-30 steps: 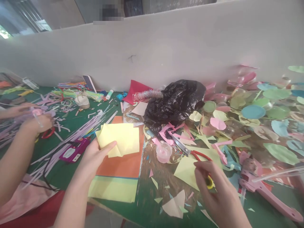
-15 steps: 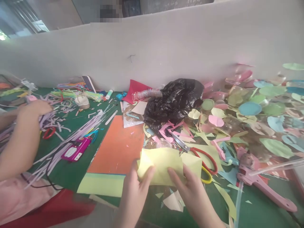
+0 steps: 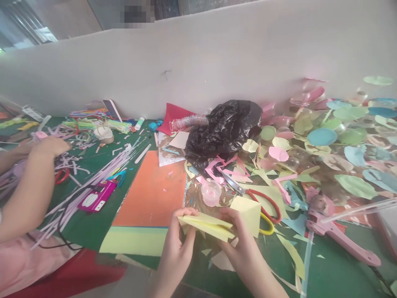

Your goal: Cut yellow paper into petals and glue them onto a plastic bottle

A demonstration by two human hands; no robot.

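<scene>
Folded yellow paper (image 3: 206, 225) is held between the person's 2 hands, just above the near edge of the green counter (image 3: 341, 275). Its long axis runs roughly left to right, sloping slightly down toward the right. The left hand (image 3: 178, 236) is curled over the paper's left end, with thumb and fingers closed on it. The right hand (image 3: 238, 240) grips the right part, close under a yellow flap (image 3: 246, 215) that stands up from the fold, its fingers bent rather than spread. Just past the right hand lie red-handled scissors (image 3: 257, 198), beside a small pink-lidded cup (image 3: 211, 192). An orange card (image 3: 151, 194) lies to the left of the hands, and a co-worker's hand (image 3: 51, 147) works well apart, near pale lilac strips (image 3: 105, 170).
</scene>
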